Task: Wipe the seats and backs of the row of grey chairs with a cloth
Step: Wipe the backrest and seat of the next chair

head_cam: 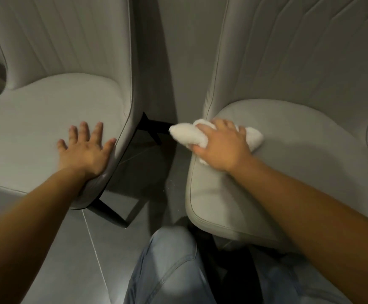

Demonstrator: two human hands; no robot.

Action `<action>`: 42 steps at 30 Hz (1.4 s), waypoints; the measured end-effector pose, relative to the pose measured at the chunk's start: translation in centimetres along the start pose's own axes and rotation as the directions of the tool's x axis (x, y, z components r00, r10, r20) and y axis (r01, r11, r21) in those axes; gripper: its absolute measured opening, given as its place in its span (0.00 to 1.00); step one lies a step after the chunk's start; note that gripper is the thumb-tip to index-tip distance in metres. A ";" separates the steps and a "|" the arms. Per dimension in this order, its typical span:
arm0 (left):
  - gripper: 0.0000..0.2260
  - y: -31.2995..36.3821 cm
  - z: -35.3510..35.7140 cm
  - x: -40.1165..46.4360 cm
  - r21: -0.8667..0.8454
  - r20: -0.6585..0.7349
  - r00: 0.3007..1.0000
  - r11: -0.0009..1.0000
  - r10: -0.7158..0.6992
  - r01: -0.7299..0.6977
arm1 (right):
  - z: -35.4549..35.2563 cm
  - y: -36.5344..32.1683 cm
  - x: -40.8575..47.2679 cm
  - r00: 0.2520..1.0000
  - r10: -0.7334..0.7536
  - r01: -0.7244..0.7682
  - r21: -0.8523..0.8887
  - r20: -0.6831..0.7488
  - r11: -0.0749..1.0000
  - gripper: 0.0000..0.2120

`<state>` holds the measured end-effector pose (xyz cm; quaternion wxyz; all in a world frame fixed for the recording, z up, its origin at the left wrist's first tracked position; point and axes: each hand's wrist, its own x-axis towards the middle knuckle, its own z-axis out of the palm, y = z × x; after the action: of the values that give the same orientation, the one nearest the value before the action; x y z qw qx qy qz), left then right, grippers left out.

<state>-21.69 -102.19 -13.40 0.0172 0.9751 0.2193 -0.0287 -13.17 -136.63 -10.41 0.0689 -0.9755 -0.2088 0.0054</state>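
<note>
Two grey padded chairs stand side by side. My left hand (86, 148) lies flat with fingers spread on the right part of the left chair's seat (35, 128), holding nothing. My right hand (221, 145) grips a white fluffy cloth (187, 134) and presses it on the left edge of the right chair's seat (299, 150). The cloth sticks out past that seat's edge over the gap. Both ribbed chair backs, the left back (68, 36) and the right back (299, 51), rise behind the seats.
A narrow gap with grey tiled floor (152, 183) separates the chairs. Black chair legs (110, 213) slant down under the left seat, and a black crossbar (154, 123) shows in the gap. My knees in light blue jeans (169, 266) are at the bottom.
</note>
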 end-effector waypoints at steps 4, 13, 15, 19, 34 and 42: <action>0.36 0.2 -0.4 0.4 0.038 0.040 0.999 0.999 0.013 -0.014 | 1.4 1.1 3.5 0.994 0.061 -0.058 0.032 -0.091 0.998 0.29; 0.22 6.4 -4.0 0.4 0.190 -0.036 0.973 0.958 0.227 -0.216 | 1.9 2.2 -0.8 0.989 -0.003 0.012 0.061 -0.149 0.998 0.29; 0.21 8.6 -3.8 -0.1 0.204 -0.054 0.953 0.937 0.300 -0.283 | 1.8 2.5 -2.3 0.993 -0.004 0.013 0.074 -0.119 0.997 0.30; 0.25 14.4 -4.4 -2.4 0.174 -0.096 0.888 0.886 0.450 -0.431 | 0.3 4.7 -4.3 0.998 0.054 -0.051 0.078 -0.037 0.996 0.28; 0.32 20.8 -12.8 -15.5 0.130 0.320 0.783 0.794 0.533 -0.594 | -14.6 14.2 -11.5 0.651 0.606 -0.610 -0.160 0.457 0.776 0.30; 0.31 19.5 -29.4 -20.8 0.092 0.376 0.785 0.824 0.492 -0.560 | -32.6 9.0 -16.9 0.624 0.586 -0.623 -0.125 0.517 0.772 0.30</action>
<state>-30.64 -127.32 17.67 -0.0355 0.9743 -0.0725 -0.2103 -23.65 -155.96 20.36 0.0351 -0.9447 0.1207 0.3028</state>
